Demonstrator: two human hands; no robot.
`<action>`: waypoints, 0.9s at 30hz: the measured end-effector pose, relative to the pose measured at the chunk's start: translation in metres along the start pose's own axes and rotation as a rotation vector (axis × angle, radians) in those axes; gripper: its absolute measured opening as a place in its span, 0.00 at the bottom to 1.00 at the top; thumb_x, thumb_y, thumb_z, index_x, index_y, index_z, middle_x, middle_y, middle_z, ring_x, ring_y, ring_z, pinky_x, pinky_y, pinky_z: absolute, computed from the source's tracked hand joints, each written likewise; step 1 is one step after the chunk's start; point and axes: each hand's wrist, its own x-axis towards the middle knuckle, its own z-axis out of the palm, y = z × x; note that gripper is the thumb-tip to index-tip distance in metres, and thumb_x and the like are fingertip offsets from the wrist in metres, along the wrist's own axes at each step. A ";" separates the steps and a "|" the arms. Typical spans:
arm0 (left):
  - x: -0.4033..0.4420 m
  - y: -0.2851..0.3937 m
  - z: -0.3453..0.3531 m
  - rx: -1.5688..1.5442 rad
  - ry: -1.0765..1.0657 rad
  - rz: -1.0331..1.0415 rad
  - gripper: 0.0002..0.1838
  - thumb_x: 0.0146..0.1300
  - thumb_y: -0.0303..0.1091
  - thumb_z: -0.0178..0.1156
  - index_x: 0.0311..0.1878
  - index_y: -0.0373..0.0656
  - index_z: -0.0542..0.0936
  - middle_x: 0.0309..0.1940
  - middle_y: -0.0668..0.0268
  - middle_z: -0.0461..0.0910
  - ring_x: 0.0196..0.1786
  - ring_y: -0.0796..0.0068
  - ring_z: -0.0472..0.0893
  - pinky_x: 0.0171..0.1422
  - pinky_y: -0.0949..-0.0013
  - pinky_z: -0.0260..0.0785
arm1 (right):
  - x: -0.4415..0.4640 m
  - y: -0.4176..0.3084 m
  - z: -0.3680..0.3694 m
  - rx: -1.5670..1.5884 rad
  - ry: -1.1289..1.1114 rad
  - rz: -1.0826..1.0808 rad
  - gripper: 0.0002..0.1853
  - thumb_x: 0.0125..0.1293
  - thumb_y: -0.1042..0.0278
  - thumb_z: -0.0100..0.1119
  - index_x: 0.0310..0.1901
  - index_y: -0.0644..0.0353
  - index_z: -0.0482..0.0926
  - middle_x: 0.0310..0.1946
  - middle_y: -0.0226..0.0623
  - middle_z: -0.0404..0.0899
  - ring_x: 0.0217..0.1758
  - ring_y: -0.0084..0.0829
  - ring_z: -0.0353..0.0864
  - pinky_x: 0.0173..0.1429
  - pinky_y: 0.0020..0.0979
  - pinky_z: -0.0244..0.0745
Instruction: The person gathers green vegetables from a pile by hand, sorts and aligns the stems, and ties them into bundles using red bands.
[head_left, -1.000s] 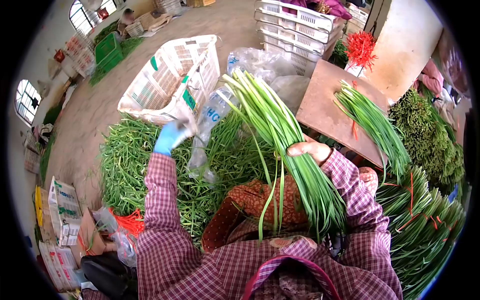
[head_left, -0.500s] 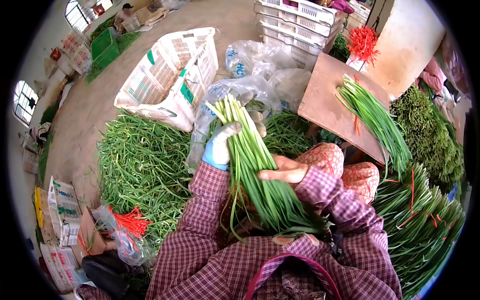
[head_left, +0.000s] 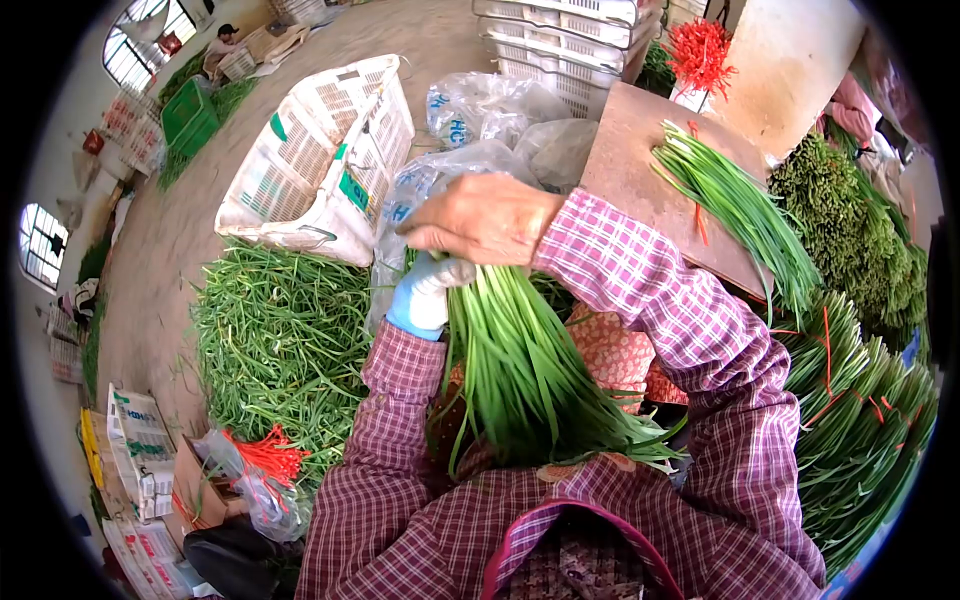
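A bunch of long green stalks [head_left: 520,370] hangs over my lap, its leafy ends spreading down toward my jacket. My left hand [head_left: 432,290], in a white and blue glove, is wrapped round its upper end. Bare, my right hand [head_left: 485,220] lies over the top of the bunch, just above the glove, its fingers curled; it covers the pale stalk ends, and what those fingers grip is hidden. On the brown board [head_left: 625,160] to the right lies another green bunch [head_left: 735,215] with a red tie.
Loose green leaves [head_left: 285,350] are heaped at the left, below a white crate [head_left: 300,160]. Clear plastic bags [head_left: 490,105] lie behind my hands, near stacked crates [head_left: 560,50]. Tied bunches [head_left: 860,440] fill the lower right. Red ties [head_left: 270,455] sit at lower left. A person [head_left: 222,45] is far back.
My right hand has moved from the middle of the bunch up and left to its top end. My gloved left hand came in from the left and took hold of the bunch.
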 end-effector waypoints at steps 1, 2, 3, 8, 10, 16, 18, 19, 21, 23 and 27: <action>-0.005 -0.002 0.004 0.030 -0.007 0.037 0.38 0.48 0.28 0.71 0.63 0.37 0.65 0.52 0.58 0.76 0.50 0.66 0.81 0.52 0.66 0.77 | 0.002 0.008 0.008 0.002 0.001 0.001 0.26 0.74 0.49 0.39 0.63 0.59 0.70 0.56 0.45 0.76 0.58 0.44 0.77 0.64 0.42 0.71; -0.007 -0.004 0.005 0.060 -0.013 0.072 0.36 0.49 0.28 0.70 0.62 0.37 0.66 0.52 0.59 0.77 0.50 0.66 0.81 0.53 0.67 0.77 | 0.004 0.022 0.023 0.083 0.069 -0.085 0.27 0.73 0.46 0.41 0.64 0.57 0.69 0.58 0.44 0.75 0.59 0.42 0.76 0.64 0.43 0.70; -0.003 -0.007 0.004 0.154 -0.036 0.121 0.29 0.53 0.28 0.66 0.59 0.37 0.69 0.47 0.59 0.80 0.47 0.64 0.82 0.51 0.65 0.78 | 0.001 0.023 0.028 0.169 0.136 -0.169 0.29 0.71 0.43 0.42 0.65 0.55 0.68 0.59 0.44 0.74 0.59 0.41 0.75 0.64 0.44 0.70; 0.001 0.005 0.015 0.072 -0.028 -0.082 0.23 0.57 0.28 0.61 0.57 0.37 0.72 0.44 0.58 0.81 0.42 0.61 0.84 0.46 0.62 0.80 | -0.039 0.021 0.023 0.522 0.755 -0.067 0.25 0.69 0.47 0.50 0.52 0.64 0.76 0.43 0.48 0.82 0.49 0.39 0.83 0.55 0.37 0.76; 0.001 0.004 0.015 0.042 0.036 -0.053 0.22 0.58 0.27 0.60 0.57 0.37 0.72 0.44 0.58 0.81 0.42 0.64 0.84 0.46 0.63 0.80 | -0.051 0.029 0.037 0.384 0.751 0.136 0.20 0.64 0.55 0.62 0.44 0.67 0.74 0.36 0.43 0.83 0.39 0.33 0.85 0.43 0.31 0.80; 0.001 0.003 0.019 0.141 0.186 0.018 0.16 0.60 0.25 0.60 0.52 0.37 0.75 0.42 0.66 0.80 0.43 0.77 0.80 0.47 0.74 0.73 | -0.056 0.025 0.084 0.017 0.766 0.222 0.17 0.53 0.62 0.67 0.36 0.62 0.70 0.26 0.45 0.80 0.28 0.45 0.82 0.31 0.42 0.76; 0.003 0.004 0.022 0.150 0.159 0.031 0.14 0.60 0.26 0.60 0.50 0.38 0.76 0.41 0.66 0.80 0.42 0.77 0.80 0.46 0.74 0.74 | -0.052 0.020 0.084 -0.067 0.818 0.212 0.15 0.51 0.65 0.63 0.35 0.62 0.69 0.26 0.46 0.78 0.26 0.47 0.80 0.30 0.43 0.74; 0.003 0.007 0.025 0.176 0.160 0.051 0.13 0.60 0.26 0.60 0.49 0.38 0.77 0.41 0.66 0.80 0.42 0.77 0.81 0.47 0.74 0.74 | -0.051 0.018 0.080 -0.115 0.831 0.206 0.13 0.51 0.68 0.61 0.36 0.62 0.70 0.26 0.45 0.78 0.25 0.46 0.80 0.30 0.43 0.74; 0.002 0.015 0.032 0.204 0.198 0.055 0.13 0.60 0.25 0.60 0.48 0.37 0.78 0.40 0.64 0.81 0.41 0.75 0.82 0.46 0.71 0.77 | -0.046 0.020 0.073 -0.206 0.907 0.146 0.11 0.49 0.72 0.58 0.34 0.62 0.71 0.24 0.43 0.76 0.23 0.47 0.77 0.28 0.42 0.73; 0.005 0.024 0.030 0.160 0.181 0.007 0.12 0.59 0.28 0.61 0.47 0.37 0.77 0.38 0.60 0.81 0.39 0.70 0.83 0.43 0.67 0.79 | -0.042 0.024 0.059 -0.358 0.988 0.105 0.07 0.51 0.71 0.58 0.30 0.60 0.70 0.21 0.37 0.73 0.17 0.37 0.73 0.21 0.37 0.70; 0.006 0.065 0.003 0.451 0.135 0.346 0.13 0.60 0.36 0.59 0.47 0.41 0.76 0.36 0.58 0.81 0.38 0.66 0.83 0.45 0.61 0.79 | -0.043 0.054 0.021 -0.499 1.073 0.117 0.06 0.57 0.68 0.59 0.30 0.58 0.73 0.22 0.34 0.74 0.16 0.27 0.72 0.18 0.30 0.69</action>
